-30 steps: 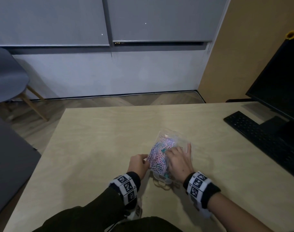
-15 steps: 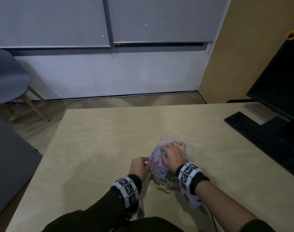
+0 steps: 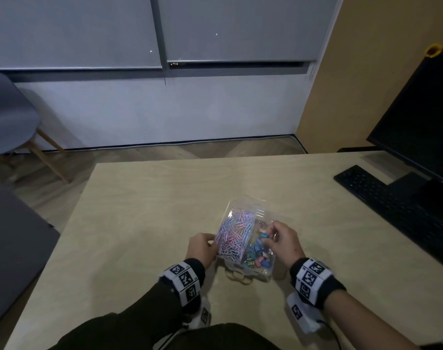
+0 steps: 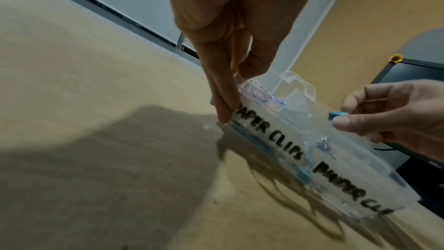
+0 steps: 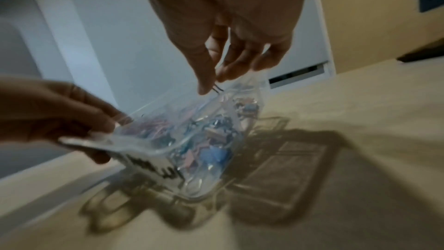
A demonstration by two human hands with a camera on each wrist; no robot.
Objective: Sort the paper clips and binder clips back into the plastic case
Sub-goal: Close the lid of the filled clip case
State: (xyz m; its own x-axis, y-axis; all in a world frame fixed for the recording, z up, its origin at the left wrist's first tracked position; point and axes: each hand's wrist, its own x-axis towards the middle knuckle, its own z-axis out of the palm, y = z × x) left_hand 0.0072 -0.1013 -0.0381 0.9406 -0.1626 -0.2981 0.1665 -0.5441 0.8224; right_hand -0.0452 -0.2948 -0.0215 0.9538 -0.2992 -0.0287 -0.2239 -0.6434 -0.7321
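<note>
A clear plastic case (image 3: pixel 262 213) lies open on the wooden table (image 3: pixel 144 210). Its left compartment holds pink and blue paper clips (image 3: pixel 234 236); the right one holds coloured binder clips (image 3: pixel 255 251). The near wall reads "PAPER CLIPS" (image 4: pixel 269 134) and "BINDER CLIPS". My left hand (image 3: pixel 214 245) pinches the case's left edge, its fingers (image 4: pixel 224 109) on the end wall. Above the right compartment my right hand (image 3: pixel 272 236) pinches a blue binder clip (image 3: pixel 264 234). The same clip (image 4: pixel 336 115) shows in the left wrist view. In the right wrist view thumb and fingers (image 5: pixel 204 85) hold its wire handle.
A black keyboard (image 3: pixel 382 198) and monitor (image 3: pixel 422 117) stand at the table's right. Tan loops like rubber bands (image 3: pixel 238 275) lie at the case's near end. A grey chair (image 3: pixel 5 117) stands on the floor to the left, beyond the table edge.
My right hand lay over the paper clip side; it has moved right and now holds a blue binder clip over the binder clip side. The left hand stayed on the case's left edge.
</note>
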